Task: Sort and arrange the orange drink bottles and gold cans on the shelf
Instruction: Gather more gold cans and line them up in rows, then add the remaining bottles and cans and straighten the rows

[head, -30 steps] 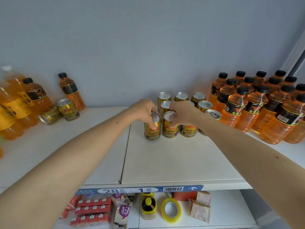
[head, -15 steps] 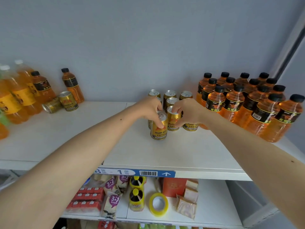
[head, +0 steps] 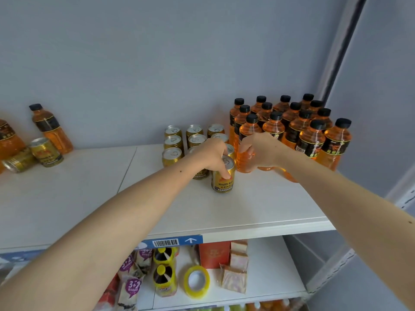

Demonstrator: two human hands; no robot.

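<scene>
Right hand (head: 261,150) moved off cans, fingers curled empty before bottles (head: 292,122), left hand (head: 213,157) gripping front can (head: 223,176)

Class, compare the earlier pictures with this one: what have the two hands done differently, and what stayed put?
The right hand left the cans and moved right, to a front orange bottle. The left hand still grips the front gold can. The other cans and bottles stayed put.

Upper white metal shelf (head: 258,207): block of upright gold drink cans (head: 173,140) at centre rear. Cluster of orange plastic drink bottles with black caps (head: 312,135) stands just right of it. One gold can labelled "Wealth" (head: 223,178) stands before the block. Far left: one leaning bottle (head: 50,129), two loose cans (head: 46,151) before it.
</scene>
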